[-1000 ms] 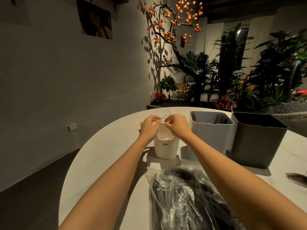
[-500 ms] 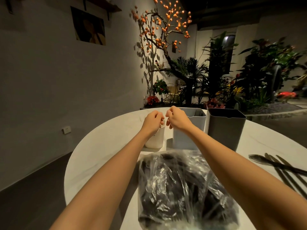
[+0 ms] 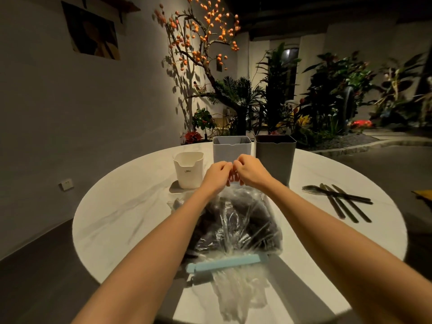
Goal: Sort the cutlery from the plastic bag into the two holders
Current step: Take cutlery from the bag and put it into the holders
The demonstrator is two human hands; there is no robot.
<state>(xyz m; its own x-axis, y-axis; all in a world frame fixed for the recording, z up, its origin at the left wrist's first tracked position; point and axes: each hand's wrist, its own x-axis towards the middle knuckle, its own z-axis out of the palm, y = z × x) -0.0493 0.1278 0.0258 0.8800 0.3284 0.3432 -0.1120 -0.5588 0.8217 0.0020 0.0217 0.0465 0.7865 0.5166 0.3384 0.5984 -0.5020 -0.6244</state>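
Clear plastic bag point(image 3: 236, 220) — lying at centre frame on the round white table point(image 3: 121, 218), holding dark cutlery and being closed near the lower edge by a pale blue sealing clip point(image 3: 225, 263); its loose mouth is trailing toward the bottom of the frame. Left hand point(image 3: 216, 175) and right hand point(image 3: 249, 170) are meeting knuckle to knuckle above the bag's far end, fingers curled; whether they are pinching the plastic cannot be told. Light grey holder point(image 3: 231, 148) and dark grey holder point(image 3: 275, 157) are standing side by side just behind the hands. Small white container point(image 3: 189, 170) is standing to their left. Loose dark fork and knives point(image 3: 339, 199) — lying at right of frame, well apart from the bag.
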